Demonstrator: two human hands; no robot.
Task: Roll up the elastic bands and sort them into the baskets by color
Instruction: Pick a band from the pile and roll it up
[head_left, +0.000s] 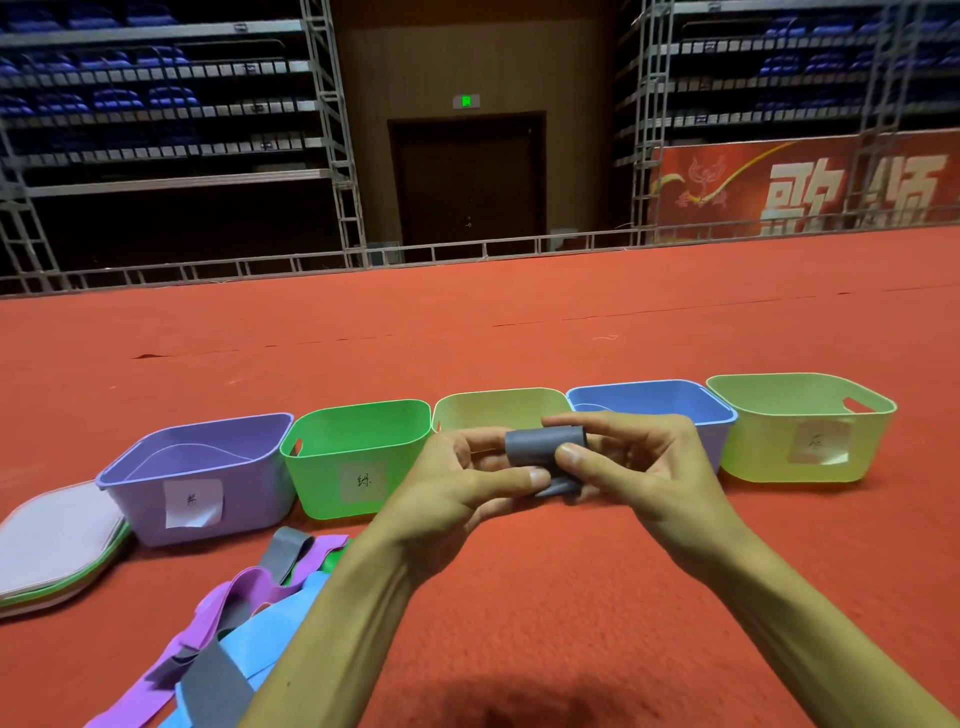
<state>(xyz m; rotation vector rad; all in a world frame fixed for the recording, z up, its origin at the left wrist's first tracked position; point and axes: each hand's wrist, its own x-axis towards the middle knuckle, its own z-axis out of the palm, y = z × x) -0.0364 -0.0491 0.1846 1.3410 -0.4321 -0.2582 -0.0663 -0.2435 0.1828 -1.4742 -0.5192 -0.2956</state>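
Observation:
A grey elastic band (540, 449), mostly wound into a short roll with a loose tail below, is held in mid-air between both hands. My left hand (462, 478) pinches it from the left and my right hand (634, 460) pinches it from the right. Behind them stands a row of baskets on the red carpet: purple (208, 483), green (358, 457), pale yellow (498, 408), blue (654, 402) and yellow-green (805, 426). A pile of loose bands (244, 623) in purple, blue, grey and green lies at the lower left.
A stack of flat basket lids (57, 545) lies left of the purple basket. Red carpet stretches in front of and behind the row. A metal rail and scaffolded seating stand far behind.

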